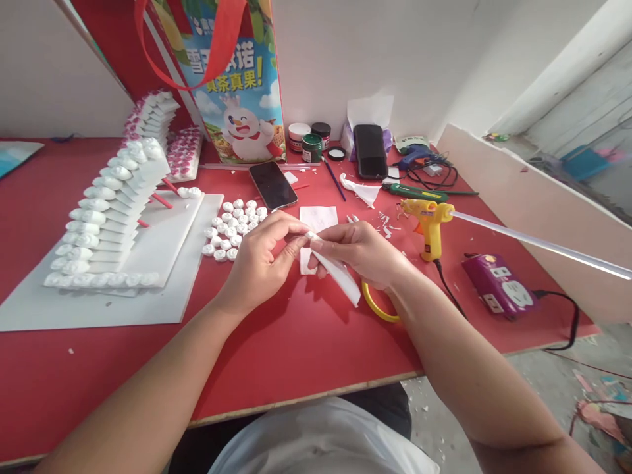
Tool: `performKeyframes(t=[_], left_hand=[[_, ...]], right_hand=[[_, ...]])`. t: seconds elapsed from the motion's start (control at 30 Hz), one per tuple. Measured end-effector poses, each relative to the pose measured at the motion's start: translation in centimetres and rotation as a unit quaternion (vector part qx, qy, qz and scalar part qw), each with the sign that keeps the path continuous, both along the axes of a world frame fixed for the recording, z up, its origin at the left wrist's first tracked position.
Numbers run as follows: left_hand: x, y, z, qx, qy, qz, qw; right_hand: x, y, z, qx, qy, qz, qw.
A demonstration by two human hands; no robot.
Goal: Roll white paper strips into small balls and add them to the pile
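Both my hands meet over the red table, pinching a strip of white tissue paper [340, 273] whose upper end is rolled into a small knot. My left hand [266, 257] is closed with thumb and index finger at the rolled end. My right hand [363, 250] closes on the strip just beside it, and the loose tail hangs down to the right. Under the hands lie white paper pieces [318, 216]. Several small white paper rosettes [232, 230] are grouped left of my left hand. Yellow-handled scissors [378, 306] lie partly hidden beneath my right wrist.
At left, a white stepped model [118, 210] edged with rosettes stands on white boards. Toward the back are a phone [273, 185], paint jars [311, 148] and a colourful bag [241, 99]. A yellow glue gun [430, 224] and purple power socket [498, 286] sit at right, with cables.
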State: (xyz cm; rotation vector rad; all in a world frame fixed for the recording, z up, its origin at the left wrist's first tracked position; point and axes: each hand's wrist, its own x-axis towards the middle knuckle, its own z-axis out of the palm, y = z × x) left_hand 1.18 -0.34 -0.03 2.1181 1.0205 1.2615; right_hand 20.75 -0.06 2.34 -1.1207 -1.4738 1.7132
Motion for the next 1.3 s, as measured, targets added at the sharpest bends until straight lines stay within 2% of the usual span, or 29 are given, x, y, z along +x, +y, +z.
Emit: performKeyframes(t=[0.2, 0.3, 0.43, 0.57, 0.7, 0.9, 1.1, 1.2, 1.3], left_hand=[[0.1, -0.1, -0.3, -0.029, -0.039, 0.006, 0.999], [0.2, -0.1, -0.3, -0.032, -0.050, 0.019, 0.998], [0.2, -0.1, -0.2, -0.050, -0.053, 0.015, 0.997], [0.2, -0.1, -0.2, -0.084, -0.069, 0.004, 0.994], [0.5, -0.3, -0.3, -0.099, -0.073, 0.024, 0.992], [1.2, -0.5, -0.6, 0.040, -0.008, 0.080, 0.996], [1.5, -0.3, -1.0, 0.225, 0.076, 0.134, 0.962], [1.5, -0.2, -1.1, 0.273, 0.113, 0.141, 0.945], [1.4, -0.1, -1.0, 0.292, 0.120, 0.126, 0.941]], right_hand=[[-0.7, -0.7, 0.1, 0.079, -0.071, -0.103, 0.989], [-1.0, -0.9, 0.2, 0.078, -0.057, -0.104, 0.990], [-1.0, -0.8, 0.0, 0.037, -0.007, -0.094, 0.995], [-0.9, -0.5, -0.1, 0.075, -0.071, -0.112, 0.988], [-1.1, -0.5, 0.0, 0.135, -0.151, -0.131, 0.970], [-1.9, -0.9, -0.4, 0.144, -0.161, -0.191, 0.958], [-2.4, -1.3, -1.0, 0.170, -0.095, -0.198, 0.961], [-2.4, -1.4, -1.2, 0.177, -0.075, -0.198, 0.961], [-2.2, -1.4, -1.2, 0.175, -0.064, -0.188, 0.964]])
